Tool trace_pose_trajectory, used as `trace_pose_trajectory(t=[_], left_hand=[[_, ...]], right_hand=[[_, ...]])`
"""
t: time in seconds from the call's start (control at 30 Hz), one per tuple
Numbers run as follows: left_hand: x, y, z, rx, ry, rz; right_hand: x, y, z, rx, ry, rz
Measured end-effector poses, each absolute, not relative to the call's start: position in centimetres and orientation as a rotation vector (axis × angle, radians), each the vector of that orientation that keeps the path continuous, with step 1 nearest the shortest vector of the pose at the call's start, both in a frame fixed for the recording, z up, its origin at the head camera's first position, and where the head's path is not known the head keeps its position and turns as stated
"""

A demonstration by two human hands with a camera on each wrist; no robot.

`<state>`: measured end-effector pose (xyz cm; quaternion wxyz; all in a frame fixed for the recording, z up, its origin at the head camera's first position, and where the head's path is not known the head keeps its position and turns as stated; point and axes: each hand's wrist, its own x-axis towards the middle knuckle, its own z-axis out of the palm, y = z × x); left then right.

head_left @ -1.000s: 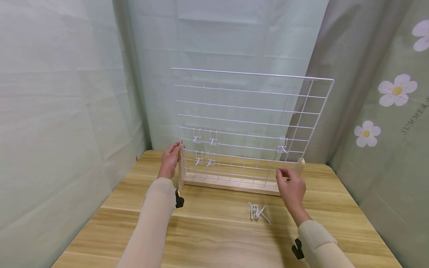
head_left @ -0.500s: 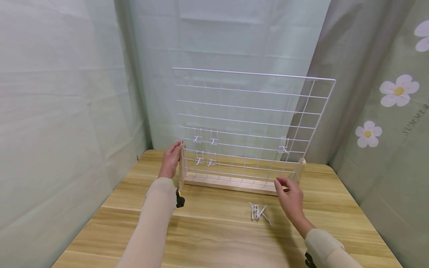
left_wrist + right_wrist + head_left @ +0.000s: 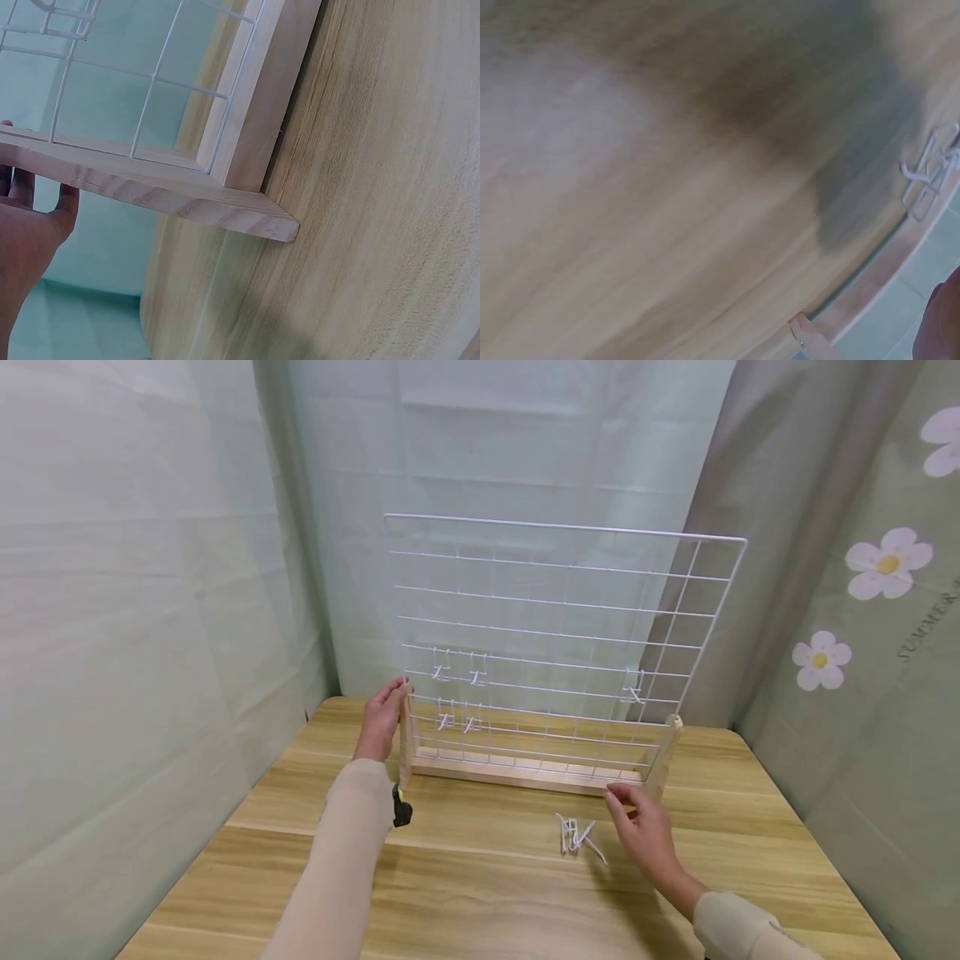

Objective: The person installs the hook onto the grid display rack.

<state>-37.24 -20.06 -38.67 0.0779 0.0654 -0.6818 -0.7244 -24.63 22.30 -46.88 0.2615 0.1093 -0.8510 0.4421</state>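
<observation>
A white wire grid rack stands upright in a pale wooden base with a side post at each end. My left hand grips the upper part of the left wooden post; in the left wrist view some of its fingers lie behind the post. Several white wire hooks hang on the grid, four-sided pairs at left, such as one hook, and a single hook at right. My right hand hovers with thumb and fingers apart, holding nothing, right of loose white hooks on the table.
The wood-grain table extends in front of the rack. Behind and beside it hang pale green curtains, with flower prints on the right one. The right wooden post stands just behind my right hand.
My right hand has come down and slightly toward the loose hooks, from in front of the grid's lower right part. My left hand stays on the left post.
</observation>
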Motion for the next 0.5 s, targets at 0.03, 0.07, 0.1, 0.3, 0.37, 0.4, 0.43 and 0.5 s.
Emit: trace_pose_trajectory(t=[0.03,0.07,0.1,0.3,0.37,0.4,0.43,0.5], left_hand=[[-37.2,-20.1,-38.7,0.196,-2.046,-2.168],[-37.2,-20.1,-38.7,0.196,-2.051,-2.166],[-37.2,-20.0,-38.7,0.193,-2.055,-2.164],[-37.2,-20.0,-38.7,0.179,-2.061,-2.159],[-37.1,-20.1,-38.7,0.18,-2.061,-2.159],[-37.1,-20.1,-38.7,0.181,-2.059,-2.159],[-37.1,-20.2,-38.7,0.179,-2.061,-2.155],[-37.1,-20.2,-38.7,0.176,-2.06,-2.151]], right_hand=[[-24.5,22.3,-47.1,0.305,-2.305,1.194],[-24.4,22.3,-47.2,0.316,-2.308,1.194],[-24.3,22.4,-47.4,0.326,-2.311,1.198],[-23.6,22.7,-48.4,0.35,-2.344,1.232],[-23.3,22.8,-48.7,0.348,-2.36,1.224],[-23.2,22.9,-48.8,0.351,-2.364,1.221],[-23.2,23.0,-49.0,0.351,-2.369,1.216],[-23.1,23.1,-49.2,0.349,-2.377,1.21]])
